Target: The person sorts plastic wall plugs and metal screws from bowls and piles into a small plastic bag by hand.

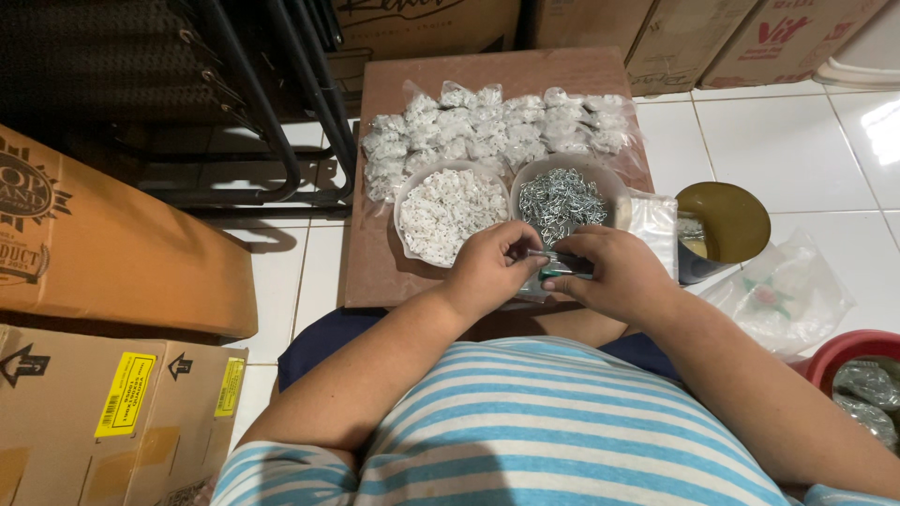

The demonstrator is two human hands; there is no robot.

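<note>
bowls [453,178]: 2 | hands [487,267]: 2 | cardboard boxes [112,253]: at least 5

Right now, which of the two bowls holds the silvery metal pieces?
The right-hand bowl, just beyond the right hand. The other bowl, to its left, holds white pieces instead.

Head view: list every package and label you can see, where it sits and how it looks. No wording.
Cardboard boxes: left, brown, stacked.
Yellow labels: rectangular, on the lower left box.
Filled clear bags: rows at the board's far end.
Brown cartons: along the top edge, red print.
Small clear bag: between both hands.
</note>
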